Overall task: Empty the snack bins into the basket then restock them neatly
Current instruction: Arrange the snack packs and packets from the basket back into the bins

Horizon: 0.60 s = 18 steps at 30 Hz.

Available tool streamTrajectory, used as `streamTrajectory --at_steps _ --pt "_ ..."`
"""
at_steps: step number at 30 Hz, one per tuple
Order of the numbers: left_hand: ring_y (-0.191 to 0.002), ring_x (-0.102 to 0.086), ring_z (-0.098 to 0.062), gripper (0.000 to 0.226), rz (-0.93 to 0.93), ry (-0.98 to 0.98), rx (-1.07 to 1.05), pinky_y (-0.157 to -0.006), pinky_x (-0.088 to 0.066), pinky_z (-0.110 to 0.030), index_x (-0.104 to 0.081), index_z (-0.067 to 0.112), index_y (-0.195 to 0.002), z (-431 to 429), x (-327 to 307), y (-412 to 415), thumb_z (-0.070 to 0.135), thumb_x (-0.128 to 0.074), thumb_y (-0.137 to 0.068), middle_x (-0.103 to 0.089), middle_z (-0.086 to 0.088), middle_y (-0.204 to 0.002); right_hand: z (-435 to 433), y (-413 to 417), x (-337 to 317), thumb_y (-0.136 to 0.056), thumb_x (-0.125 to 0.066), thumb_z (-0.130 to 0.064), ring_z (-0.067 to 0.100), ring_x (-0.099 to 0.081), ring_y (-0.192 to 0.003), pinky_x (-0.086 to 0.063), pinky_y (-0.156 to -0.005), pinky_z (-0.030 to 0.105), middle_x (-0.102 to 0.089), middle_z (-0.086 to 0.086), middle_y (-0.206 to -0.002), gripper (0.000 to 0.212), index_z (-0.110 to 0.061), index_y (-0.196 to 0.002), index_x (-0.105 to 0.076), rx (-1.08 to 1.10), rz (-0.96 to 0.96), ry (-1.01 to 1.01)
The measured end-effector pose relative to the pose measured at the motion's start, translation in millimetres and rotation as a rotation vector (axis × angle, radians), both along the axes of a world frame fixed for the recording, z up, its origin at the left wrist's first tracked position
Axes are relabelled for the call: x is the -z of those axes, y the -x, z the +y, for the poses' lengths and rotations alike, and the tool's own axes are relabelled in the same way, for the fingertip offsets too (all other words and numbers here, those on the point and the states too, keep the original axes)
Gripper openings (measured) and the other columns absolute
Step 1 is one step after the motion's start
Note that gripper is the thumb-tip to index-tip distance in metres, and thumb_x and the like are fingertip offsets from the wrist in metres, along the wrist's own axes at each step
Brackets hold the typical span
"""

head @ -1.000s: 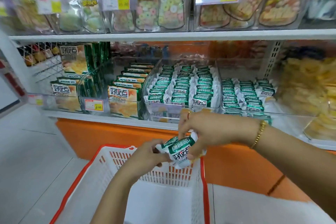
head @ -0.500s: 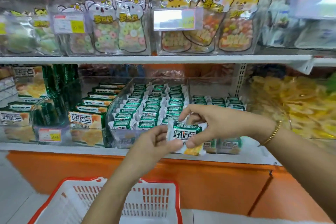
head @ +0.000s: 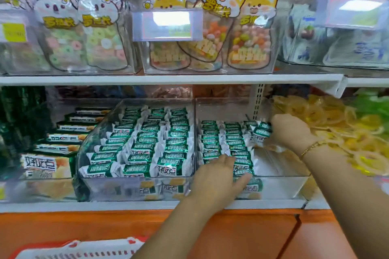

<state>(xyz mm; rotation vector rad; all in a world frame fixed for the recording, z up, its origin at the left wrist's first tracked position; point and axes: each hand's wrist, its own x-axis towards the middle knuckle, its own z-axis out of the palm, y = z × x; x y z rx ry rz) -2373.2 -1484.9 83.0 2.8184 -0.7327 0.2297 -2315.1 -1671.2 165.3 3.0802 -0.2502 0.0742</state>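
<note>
The right hand reaches into the right bin on the shelf, its fingers clenched round packets near the bin's rear right corner. The left hand lies over the bin's front wall, fingers released and fairly straight, touching the rows laid there. The left bin is full. The basket sits below the shelf's front edge.

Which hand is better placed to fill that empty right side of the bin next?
Right. The right hand grips packets over the bin's empty side; the left hand rests open, holding nothing.
</note>
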Motion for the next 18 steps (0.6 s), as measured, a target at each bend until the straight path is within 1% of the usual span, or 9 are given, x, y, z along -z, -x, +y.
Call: streamTrajectory --at_steps 2,3,6,10,11,13,15,17,18 --pt "-0.113 -0.054 -0.02 0.1 -0.064 -0.064 0.013 -0.08 -0.048 -0.035 -0.046 0.016 -0.133 -1 4 -1 0.076 0.009 -0.076 -0.051 -0.003 -0.134 4 -9 18 -0.076 -0.072 -0.027 0.024 -0.064 -0.086 -0.048 -0.066 0.028 -0.066 0.004 -0.096 0.028 -0.015 -0.098 -0.06 0.062 -0.006 0.035" --pt "-0.11 -0.056 -0.02 0.106 -0.06 -0.069 0.011 -0.077 -0.048 -0.034 -0.049 0.015 -0.13 -1 6 -1 0.077 0.014 -0.071 -0.052 -0.003 -0.132 6 -13 25 -0.078 -0.069 -0.023 0.025 -0.065 -0.094 -0.048 -0.068 0.029 -0.066 0.005 -0.104 0.029 -0.015 -0.105 -0.061 0.079 0.001 0.058" --pt "-0.106 -0.058 -0.02 0.105 -0.085 -0.071 0.0 -0.071 -0.046 -0.032 -0.051 0.014 -0.128 -1 10 -4 0.075 0.014 -0.072 -0.054 -0.002 -0.129 12 -23 35 -0.083 -0.062 -0.014 0.024 -0.064 -0.103 -0.048 -0.073 0.03 -0.065 0.005 -0.113 0.028 -0.011 -0.111 -0.062 0.107 0.045 0.116" --pt "-0.108 -0.057 -0.02 0.109 -0.075 -0.051 0.004 -0.072 -0.048 -0.033 -0.05 0.013 -0.129 1 11 -3 0.075 0.018 -0.071 -0.053 -0.003 -0.129 7 -33 42 -0.078 -0.072 -0.012 0.023 -0.064 -0.095 -0.055 -0.083 0.031 -0.066 0.006 -0.107 0.028 -0.01 -0.104 -0.061 0.003 0.164 0.091" --pt "-0.109 -0.057 -0.02 0.11 -0.073 -0.04 0.008 -0.073 -0.049 -0.034 -0.05 0.012 -0.13 1 11 -3 0.072 0.02 -0.069 -0.053 -0.003 -0.13 2 -35 45 -0.079 -0.072 -0.011 0.023 -0.063 -0.098 -0.055 -0.086 0.032 -0.065 0.006 -0.109 0.037 -0.012 -0.114 -0.06 -0.045 0.178 0.092" --pt "-0.111 -0.056 -0.02 0.112 -0.083 -0.027 0.02 -0.074 -0.051 -0.035 -0.05 0.012 -0.131 1 10 -1 0.069 0.023 -0.068 -0.054 -0.004 -0.131 -5 -36 51 -0.085 -0.064 -0.011 0.025 -0.056 -0.109 -0.051 -0.092 0.032 -0.06 0.008 -0.118 0.046 -0.021 -0.129 -0.054 -0.12 0.151 0.169" --pt "-0.111 -0.056 -0.019 0.107 -0.097 -0.01 0.017 -0.074 -0.051 -0.035 -0.051 0.012 -0.13 1 11 -2 0.067 0.019 -0.07 -0.054 -0.003 -0.13 -8 -36 56 -0.09 -0.056 -0.01 0.03 -0.047 -0.115 -0.046 -0.094 0.035 -0.054 0.012 -0.123 0.042 -0.02 -0.13 -0.054 -0.149 0.049 0.277" --pt "-0.109 -0.057 -0.018 0.105 -0.121 -0.002 0.017 -0.072 -0.051 -0.034 -0.052 0.013 -0.129 -1 12 -2 0.067 0.018 -0.071 -0.055 -0.002 -0.128 -7 -37 60 -0.089 -0.054 -0.006 0.03 -0.049 -0.113 -0.047 -0.092 0.035 -0.053 0.013 -0.121 0.041 -0.02 -0.129 -0.055 -0.157 -0.009 0.326" --pt "-0.108 -0.058 -0.018 0.106 -0.128 -0.005 0.019 -0.071 -0.05 -0.033 -0.052 0.013 -0.128 -1 12 -1 0.067 0.019 -0.071 -0.056 -0.002 -0.127 -7 -38 62 -0.089 -0.053 -0.002 0.029 -0.053 -0.11 -0.049 -0.091 0.034 -0.052 0.013 -0.121 0.044 -0.019 -0.129 -0.055 -0.154 0.006 0.292"
